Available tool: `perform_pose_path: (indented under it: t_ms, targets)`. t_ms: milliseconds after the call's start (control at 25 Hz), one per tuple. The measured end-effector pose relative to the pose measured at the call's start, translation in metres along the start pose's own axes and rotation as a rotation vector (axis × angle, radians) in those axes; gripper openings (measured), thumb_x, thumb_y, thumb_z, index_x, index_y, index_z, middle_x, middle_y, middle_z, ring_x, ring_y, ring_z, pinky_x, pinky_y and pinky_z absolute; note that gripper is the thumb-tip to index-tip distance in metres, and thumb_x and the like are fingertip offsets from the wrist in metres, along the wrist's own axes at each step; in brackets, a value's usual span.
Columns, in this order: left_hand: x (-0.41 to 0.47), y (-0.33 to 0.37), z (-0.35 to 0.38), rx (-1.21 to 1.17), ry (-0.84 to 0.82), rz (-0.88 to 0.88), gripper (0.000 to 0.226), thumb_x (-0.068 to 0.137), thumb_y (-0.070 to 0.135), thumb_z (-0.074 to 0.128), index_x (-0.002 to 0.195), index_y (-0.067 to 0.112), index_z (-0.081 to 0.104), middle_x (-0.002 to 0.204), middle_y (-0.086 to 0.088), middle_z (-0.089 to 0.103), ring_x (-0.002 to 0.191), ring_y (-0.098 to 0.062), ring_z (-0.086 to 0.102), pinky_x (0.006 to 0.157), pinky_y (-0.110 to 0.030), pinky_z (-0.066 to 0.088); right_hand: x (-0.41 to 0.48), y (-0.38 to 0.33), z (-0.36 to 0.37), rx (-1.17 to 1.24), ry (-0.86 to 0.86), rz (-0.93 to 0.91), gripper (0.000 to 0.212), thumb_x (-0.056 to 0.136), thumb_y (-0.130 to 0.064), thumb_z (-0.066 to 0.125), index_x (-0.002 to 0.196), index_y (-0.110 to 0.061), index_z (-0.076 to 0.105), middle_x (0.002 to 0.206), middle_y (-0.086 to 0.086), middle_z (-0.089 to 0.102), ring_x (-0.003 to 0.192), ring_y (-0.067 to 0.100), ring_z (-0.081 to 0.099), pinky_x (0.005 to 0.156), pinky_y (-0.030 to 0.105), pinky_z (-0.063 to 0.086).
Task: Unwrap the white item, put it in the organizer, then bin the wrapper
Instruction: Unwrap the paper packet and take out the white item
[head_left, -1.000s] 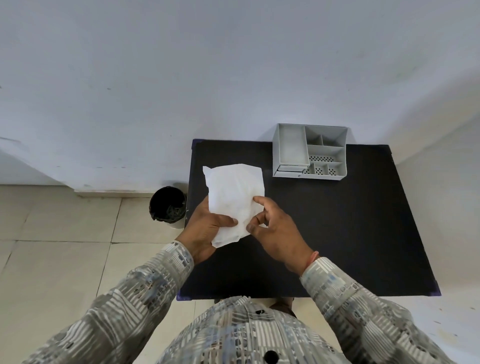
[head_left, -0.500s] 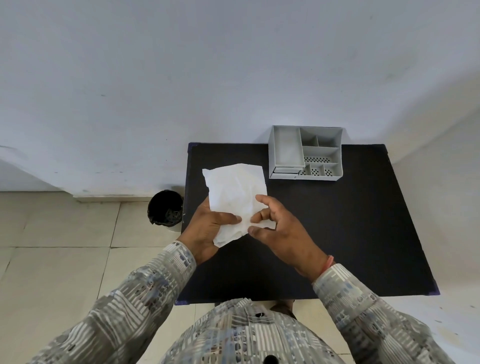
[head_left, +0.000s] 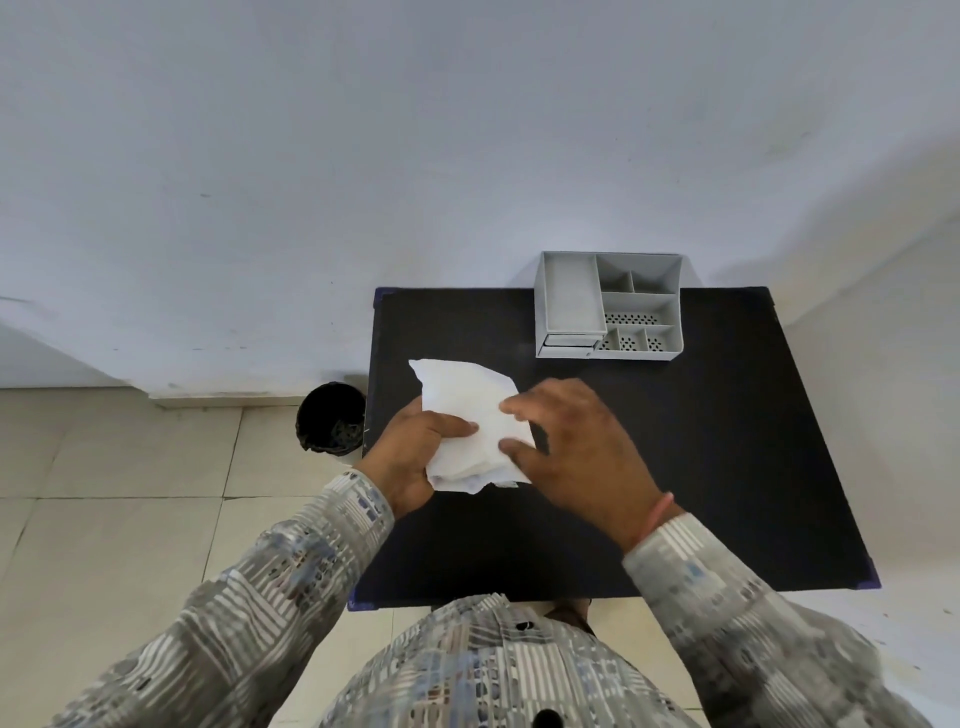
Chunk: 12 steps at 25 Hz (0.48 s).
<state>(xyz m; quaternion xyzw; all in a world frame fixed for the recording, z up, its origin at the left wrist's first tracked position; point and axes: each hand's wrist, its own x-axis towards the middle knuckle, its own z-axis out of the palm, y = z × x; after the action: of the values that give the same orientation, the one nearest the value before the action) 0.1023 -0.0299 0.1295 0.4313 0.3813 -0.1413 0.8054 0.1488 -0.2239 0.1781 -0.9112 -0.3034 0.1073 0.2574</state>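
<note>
Crumpled white paper-wrapped item (head_left: 467, 415) sits between both hands, held above the near-left part of the black rectangular worktop (head_left: 727, 467). Whether it touches the surface can't be told.

Left hand (head_left: 415, 457) is closed on the bundle's lower left side, thumb pressed across the front face, fingers hidden behind. Right hand (head_left: 571, 447) is half open, fingers spread, fingertips (head_left: 511, 408) on the bundle's right edge; more a pinch at a fold than a full grasp. Right hand is motion-blurred, so exact contact is unclear.

Key relation: bundle's long axis runs from the left palm up and away toward the far-left corner; the loose flap side faces the right hand. Judgement: left hand is the anchor, right hand is the one placed to peel. Wrapper not yet off, contents not visible.

Grey plastic compartmented desk organizer (head_left: 608, 306) stands at the far edge of the worktop, beyond the right hand and slightly to its right, well apart from it. Nothing lies on the worktop between them, path is free. All compartments look empty.

Black round waste bin (head_left: 330, 426) is on the tiled floor, just beside the worktop's left edge, near the left hand and outboard of it. Judgement: left hand is nearer for the binning step, right hand nearer for the organizer.

Risk: item could drop out once the paper opens.
</note>
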Motion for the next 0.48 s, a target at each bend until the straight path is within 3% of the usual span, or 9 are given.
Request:
perform_pose_path:
  t_ms: [120, 280, 360, 440, 480]
  targets:
    - [-0.007, 0.001, 0.012, -0.088, 0.005, -0.087, 0.032, 0.103, 0.014, 0.061, 0.134, 0.005, 0.065, 0.111, -0.018, 0.082, 0.101, -0.037, 0.076, 0.084, -0.055, 0.065, 0.009, -0.004, 0.018, -0.059, -0.273, 0.011, 0.069, 0.087, -0.039, 0.078, 0.150, -0.028, 0.053, 0.144, 0.002, 0.062, 0.132, 0.022, 0.057, 0.113, 0.045, 0.050]
    - [-0.014, 0.006, 0.011, -0.127, -0.129, -0.075, 0.072, 0.091, 0.053, 0.071, 0.144, 0.006, 0.059, 0.141, -0.028, 0.067, 0.114, -0.041, 0.071, 0.096, -0.057, 0.060, 0.003, 0.000, 0.034, 0.061, -0.144, 0.091, 0.038, 0.094, -0.032, 0.076, 0.129, -0.021, 0.074, 0.131, 0.005, 0.073, 0.115, 0.020, 0.070, 0.104, 0.039, 0.059]
    - [-0.022, 0.002, 0.010, 0.054, -0.207, -0.011, 0.072, 0.085, 0.051, 0.078, 0.140, 0.008, 0.062, 0.145, -0.029, 0.064, 0.119, -0.042, 0.072, 0.103, -0.060, 0.058, -0.003, 0.002, 0.037, 0.234, -0.078, 0.198, 0.026, 0.097, -0.032, 0.072, 0.119, -0.020, 0.080, 0.119, 0.002, 0.078, 0.103, 0.014, 0.074, 0.094, 0.032, 0.062]
    - [-0.030, -0.007, 0.014, 0.243, -0.175, 0.099, 0.050, 0.087, 0.029, 0.084, 0.132, 0.017, 0.065, 0.134, -0.024, 0.071, 0.114, -0.034, 0.077, 0.099, -0.055, 0.063, -0.008, 0.002, 0.037, 0.430, -0.030, 0.319, 0.020, 0.098, -0.028, 0.071, 0.113, -0.019, 0.082, 0.108, 0.000, 0.081, 0.094, 0.011, 0.075, 0.085, 0.026, 0.062]
    - [-0.032, -0.013, 0.015, 0.304, -0.129, 0.156, 0.052, 0.087, 0.020, 0.086, 0.133, 0.021, 0.064, 0.127, -0.016, 0.075, 0.108, -0.028, 0.079, 0.093, -0.049, 0.066, -0.009, 0.003, 0.037, 0.514, -0.016, 0.376, 0.018, 0.097, -0.024, 0.072, 0.111, -0.018, 0.082, 0.105, 0.000, 0.081, 0.092, 0.010, 0.076, 0.082, 0.026, 0.063]
